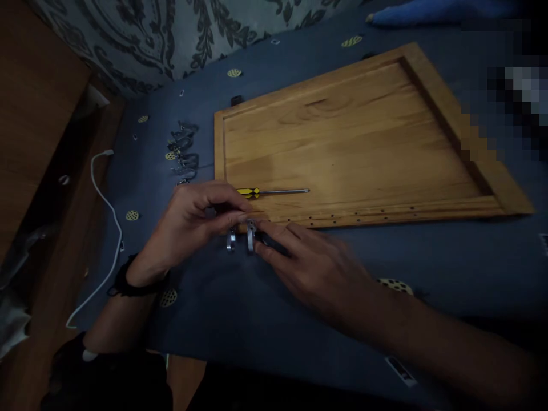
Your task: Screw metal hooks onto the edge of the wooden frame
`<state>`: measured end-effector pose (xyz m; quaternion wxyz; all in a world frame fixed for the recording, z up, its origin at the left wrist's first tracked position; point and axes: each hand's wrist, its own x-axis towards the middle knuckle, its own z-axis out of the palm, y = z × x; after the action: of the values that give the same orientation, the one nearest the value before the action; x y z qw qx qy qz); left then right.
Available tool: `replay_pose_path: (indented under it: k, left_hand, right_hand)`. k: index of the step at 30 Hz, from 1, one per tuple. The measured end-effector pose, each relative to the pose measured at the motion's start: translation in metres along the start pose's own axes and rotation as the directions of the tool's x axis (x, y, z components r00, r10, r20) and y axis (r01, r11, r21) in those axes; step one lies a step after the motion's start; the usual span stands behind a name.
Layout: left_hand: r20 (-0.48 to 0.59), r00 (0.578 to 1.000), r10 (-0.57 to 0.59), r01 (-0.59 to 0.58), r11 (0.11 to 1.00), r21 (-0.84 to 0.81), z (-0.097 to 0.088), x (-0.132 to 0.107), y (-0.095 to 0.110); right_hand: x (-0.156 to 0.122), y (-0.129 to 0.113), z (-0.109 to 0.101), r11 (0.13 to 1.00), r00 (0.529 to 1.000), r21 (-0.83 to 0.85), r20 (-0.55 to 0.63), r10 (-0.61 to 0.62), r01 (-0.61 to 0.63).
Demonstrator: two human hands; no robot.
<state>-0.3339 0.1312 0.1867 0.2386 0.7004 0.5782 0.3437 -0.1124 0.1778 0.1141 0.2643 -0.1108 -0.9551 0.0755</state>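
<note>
A wooden panel [342,137] with a raised frame lies on a blue patterned cloth [257,308]. Its near edge has a row of small holes. Two metal hooks [250,235] hang at the panel's near left corner. My left hand [192,222] has its fingers pinched over the hooks at that corner. My right hand [312,262] reaches in from the right, fingertips closed on the right-hand hook. A yellow-handled screwdriver [269,192] rests on the panel just behind my hands.
Several more metal hooks [183,149] lie in a pile on the cloth left of the panel. A white cable [109,211] trails along the cloth's left edge. Brown wooden furniture [34,114] stands at left, patterned fabric [171,34] behind.
</note>
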Motion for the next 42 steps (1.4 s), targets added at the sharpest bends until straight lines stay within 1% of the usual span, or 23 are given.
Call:
replay_pose_path:
  k: [3, 6, 10, 13, 17, 21, 27, 31, 35, 42]
  left_hand:
    - [0.036, 0.999, -0.028, 0.03, 0.999, -0.042, 0.005, -0.002, -0.004]
    - [0.069, 0.996, -0.052, 0.055, 0.998, -0.04, 0.007, -0.005, -0.006]
    - [0.051, 0.998, -0.042, 0.041, 0.999, 0.013, 0.01, -0.007, -0.009]
    - [0.059, 0.996, -0.06, 0.057, 0.997, 0.049, 0.012, -0.007, -0.009]
    - [0.091, 0.994, -0.066, 0.063, 0.997, 0.04, 0.012, -0.006, -0.009]
    - [0.089, 0.993, -0.076, 0.073, 0.997, 0.031, 0.011, -0.006, -0.011]
    - [0.091, 0.995, -0.049, 0.044, 0.997, 0.056, 0.012, -0.007, -0.014]
    - [0.107, 0.993, -0.054, 0.044, 0.994, 0.099, 0.011, -0.007, -0.013]
    - [0.135, 0.989, -0.055, 0.033, 0.987, 0.155, 0.01, -0.005, -0.012]
    - [0.116, 0.993, -0.028, 0.01, 0.988, 0.153, 0.012, -0.005, -0.013]
  right_hand:
    - [0.001, 0.0, -0.001, 1.0, 1.0, -0.02, 0.004, -0.002, 0.002]
    - [0.001, 0.001, -0.001, 0.999, 1.0, -0.031, -0.008, -0.012, 0.012]
    - [0.002, 0.001, 0.0, 0.999, 1.0, -0.031, -0.02, -0.016, 0.016]
    - [0.002, 0.001, 0.001, 1.0, 1.0, -0.026, -0.019, -0.014, 0.014]
    - [0.002, 0.001, 0.0, 1.0, 1.0, -0.023, -0.019, -0.02, 0.02]
    - [0.002, 0.002, 0.0, 0.999, 1.0, -0.035, -0.023, -0.017, 0.016]
    - [0.001, 0.002, 0.0, 0.999, 1.0, -0.029, -0.023, -0.021, 0.021]
    - [0.001, 0.001, 0.001, 1.0, 0.999, -0.026, -0.032, -0.014, 0.013]
    - [0.0, 0.001, 0.001, 1.0, 1.0, -0.03, -0.013, -0.006, 0.006]
    - [0.0, 0.001, -0.001, 1.0, 1.0, -0.023, 0.023, -0.006, 0.006]
